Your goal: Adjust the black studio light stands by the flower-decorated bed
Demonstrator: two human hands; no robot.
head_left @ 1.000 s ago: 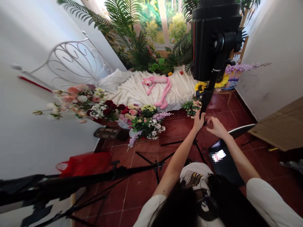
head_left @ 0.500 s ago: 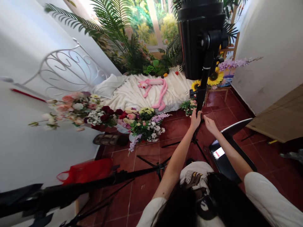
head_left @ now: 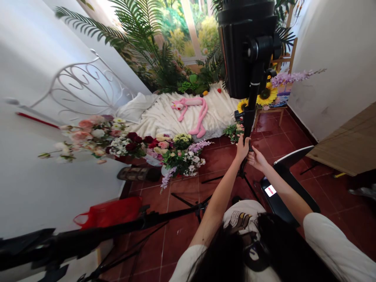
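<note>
My left hand [head_left: 242, 149] is wrapped round the black pole of a light stand [head_left: 249, 123], in the right half of the head view. Just right of it and slightly lower, my right hand [head_left: 257, 159] has its fingers curled at a small dark knob [head_left: 250, 149] on the same pole. Part of the knob is hidden by the fingers. A big black studio light [head_left: 236, 58] sits on top of the upright stand. The stand's legs [head_left: 249, 186] spread over the red tiles below my hands.
A black chair [head_left: 302, 192] with a phone [head_left: 270, 190] on it stands right of my arms. Another black stand [head_left: 111, 227] crosses low at left, near a red bag [head_left: 114, 211]. Ahead lie a cream blanket [head_left: 158, 111], a pink plush toy [head_left: 202, 113] and artificial flowers [head_left: 182, 152].
My right hand has turned and dropped slightly, its fingers now curling in under the knob. My left hand keeps its grip on the pole. The stand looks nearly unmoved.
</note>
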